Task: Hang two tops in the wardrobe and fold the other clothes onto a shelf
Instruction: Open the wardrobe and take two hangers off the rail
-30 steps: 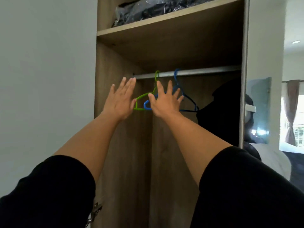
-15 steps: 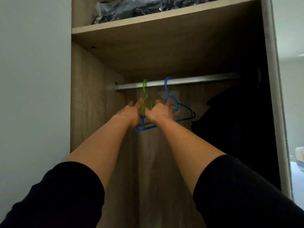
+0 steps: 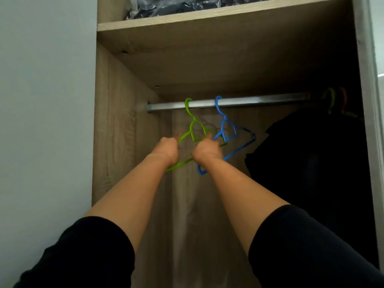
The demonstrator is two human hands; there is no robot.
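With both hands curled up at the rail, the grip reads like this: left hand wraps the sloping shoulder of the bright green plastic hanger, right hand closes around where the green hanger's far arm and the blue plastic hanger cross. Fingers are on the far side, so I can't tell if the right holds blue alone or both.

Both hooks sit over the round chrome wardrobe rail, green to the left, blue just beside it. Both frames are tilted and overlapping, blue's lower bar running behind the right wrist.

The step, as I judge it: fetch two empty hangers for the tops. To do it well:
- Untangle first — the frames look interlocked, and pulling one may drag the other.
- Lift each hook straight up and clear of the rail before drawing back; a pull along the arm will just swing it.
- One hanger per hand and keep them apart coming out.
- Go easy on the thin plastic shoulders, which likely flex.

Further right, dark garments hang on a second green hook and an orange hook — leave the gap beside them for the tops. Overhead, the pale wooden shelf carries dark plastic-wrapped bundles. No tops are in view yet, so the task looks barely started.
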